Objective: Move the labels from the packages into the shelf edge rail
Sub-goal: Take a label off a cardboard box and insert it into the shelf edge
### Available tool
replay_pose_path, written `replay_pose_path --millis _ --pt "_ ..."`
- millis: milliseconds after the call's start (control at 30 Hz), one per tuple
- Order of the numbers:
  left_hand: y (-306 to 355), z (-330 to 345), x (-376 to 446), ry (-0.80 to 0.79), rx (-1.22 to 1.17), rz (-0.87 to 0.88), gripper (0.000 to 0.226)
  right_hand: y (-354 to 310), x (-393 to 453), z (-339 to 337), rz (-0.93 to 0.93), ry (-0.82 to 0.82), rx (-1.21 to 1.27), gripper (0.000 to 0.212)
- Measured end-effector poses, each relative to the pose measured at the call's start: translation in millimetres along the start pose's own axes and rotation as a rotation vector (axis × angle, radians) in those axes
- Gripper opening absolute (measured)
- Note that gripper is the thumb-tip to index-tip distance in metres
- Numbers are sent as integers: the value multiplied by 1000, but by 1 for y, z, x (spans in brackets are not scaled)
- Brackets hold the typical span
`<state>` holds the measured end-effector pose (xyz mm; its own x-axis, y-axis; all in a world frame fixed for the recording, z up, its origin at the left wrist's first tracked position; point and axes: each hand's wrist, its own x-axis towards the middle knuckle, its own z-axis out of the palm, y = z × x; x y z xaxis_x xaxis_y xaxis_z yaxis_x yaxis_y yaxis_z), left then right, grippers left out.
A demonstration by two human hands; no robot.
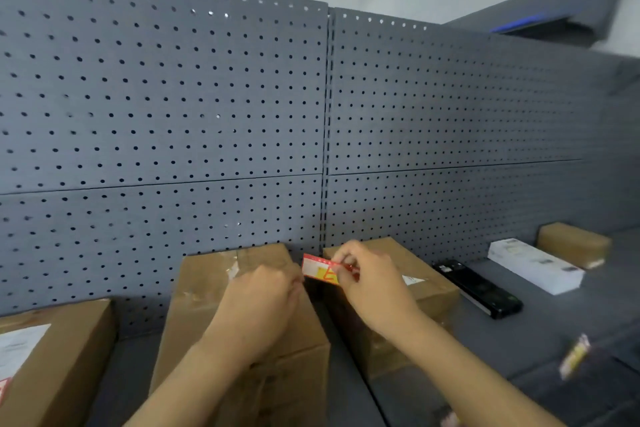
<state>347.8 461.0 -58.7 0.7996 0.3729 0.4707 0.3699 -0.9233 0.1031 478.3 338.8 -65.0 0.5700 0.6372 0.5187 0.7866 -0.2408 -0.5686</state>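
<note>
A red, white and yellow label (318, 268) is held in the air between two brown cardboard packages. My right hand (370, 279) pinches its right end. My left hand (258, 305) is curled over the middle package (207, 291), its fingertips close to the label's left edge; whether they touch it is hidden. The second package (427, 282) lies behind my right hand. A third package (65, 340) with a white sticker sits at the lower left. A blurred yellow and red label (575, 355) stands at the shelf edge rail (602, 374) on the lower right.
A grey pegboard wall (207, 97) backs the shelf. On the shelf to the right lie a black box (479, 288), a white box (535, 265) and a small brown box (573, 244). Another shelf (561, 10) juts out at the upper right.
</note>
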Motion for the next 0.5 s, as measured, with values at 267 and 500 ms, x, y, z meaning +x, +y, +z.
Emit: replay_pose_path --millis 267,500 --pt "105 23 22 2 -73 255 22 70 -48 -86 140 120 -61 17" --pt "205 40 35 -75 -137 352 19 125 -94 -169 216 141 -202 11"
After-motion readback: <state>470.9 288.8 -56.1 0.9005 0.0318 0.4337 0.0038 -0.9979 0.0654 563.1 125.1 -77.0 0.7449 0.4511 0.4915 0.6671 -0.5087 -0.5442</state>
